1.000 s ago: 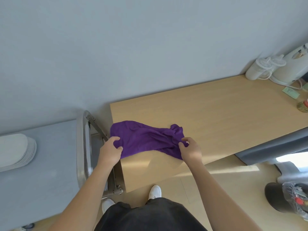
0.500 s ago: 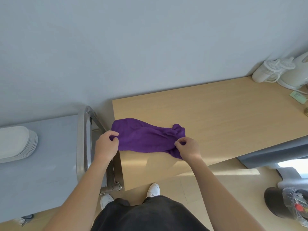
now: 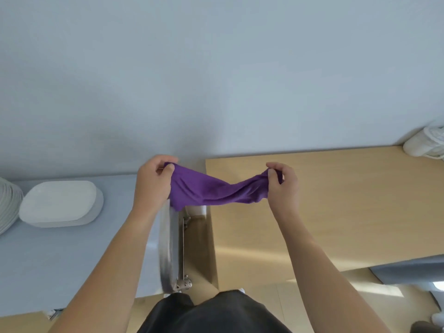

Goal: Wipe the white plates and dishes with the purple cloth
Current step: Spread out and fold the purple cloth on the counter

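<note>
1. We've got the purple cloth (image 3: 211, 188) up in the air, stretched between both hands over the gap where the pale blue counter (image 3: 60, 260) meets the wooden table (image 3: 336, 200).
2. The left hand (image 3: 153, 183) has thumb and curled fingers pinching the cloth's left end. The right hand (image 3: 283, 186) does the same at the bunched right end, fingertips tight on the fabric.
3. The cloth sags in the middle, and its lower left edge hangs down just above the metal rail (image 3: 168, 248).
4. The dishes are over on the left. A stack of oval white dishes (image 3: 60, 203) sits upside down on the blue counter, with ribbed white plates (image 3: 7, 207) at the very edge of view beside it. Both are well apart from the cloth.
5. Our read is that the cloth is being opened out and readied, so this is the preparation step and no wiping is under way.
6. We can't tell from the surfaces whether any dish has been cleaned. By our judgement the whole stack is left to do.
7. A white appliance (image 3: 425, 145) sits at the far right of the table, out of play.
</note>
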Action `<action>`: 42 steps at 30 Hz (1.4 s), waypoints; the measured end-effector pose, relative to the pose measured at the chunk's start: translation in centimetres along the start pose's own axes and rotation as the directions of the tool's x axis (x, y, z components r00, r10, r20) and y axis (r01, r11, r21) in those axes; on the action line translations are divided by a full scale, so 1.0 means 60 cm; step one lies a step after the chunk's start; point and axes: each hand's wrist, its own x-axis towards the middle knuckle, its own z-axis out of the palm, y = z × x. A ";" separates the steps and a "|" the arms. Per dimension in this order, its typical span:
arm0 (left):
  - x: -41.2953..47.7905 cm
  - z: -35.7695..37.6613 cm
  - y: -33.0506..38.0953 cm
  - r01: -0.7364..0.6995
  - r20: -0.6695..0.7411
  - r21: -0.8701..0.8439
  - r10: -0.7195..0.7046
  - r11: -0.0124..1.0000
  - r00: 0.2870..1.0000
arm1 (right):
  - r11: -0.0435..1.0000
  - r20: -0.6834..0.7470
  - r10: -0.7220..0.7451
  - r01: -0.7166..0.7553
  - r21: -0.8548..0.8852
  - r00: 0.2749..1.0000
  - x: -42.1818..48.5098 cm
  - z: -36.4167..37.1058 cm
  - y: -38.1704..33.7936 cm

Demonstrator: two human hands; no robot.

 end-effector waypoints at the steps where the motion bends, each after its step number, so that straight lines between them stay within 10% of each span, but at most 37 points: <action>1: 0.013 -0.022 0.010 -0.007 -0.036 -0.016 0.007 1.000 0.999 | 1.000 -0.006 -0.009 0.009 0.022 1.000 0.003 0.017 -0.014; 10: 0.076 -0.194 -0.015 0.061 -0.214 -0.095 -0.080 0.994 0.973 | 0.991 0.003 0.015 -0.016 0.133 1.000 -0.020 0.158 -0.097; 21: -0.024 -0.171 -0.279 0.493 0.037 0.304 -0.527 0.815 0.849 | 0.882 0.272 0.320 -0.180 -0.436 0.908 -0.147 0.239 0.061; 26: -0.012 -0.145 -0.258 0.234 0.160 0.504 -0.356 0.832 0.921 | 0.700 0.312 0.254 0.049 -0.713 0.915 -0.156 0.267 0.039; 31: 0.005 -0.110 -0.221 -0.116 0.431 0.493 -0.127 0.862 0.894 | 0.819 0.540 0.232 0.137 -0.558 0.809 -0.173 0.299 0.019; 36: 0.016 -0.097 -0.210 -0.204 0.426 0.506 -0.038 0.838 0.904 | 0.832 0.479 0.217 0.096 -0.547 0.850 -0.184 0.310 0.023; 42: 0.022 -0.125 -0.203 -0.280 0.696 0.547 -0.243 0.789 0.676 | 0.776 0.618 0.354 0.148 -0.613 0.702 -0.178 0.288 0.016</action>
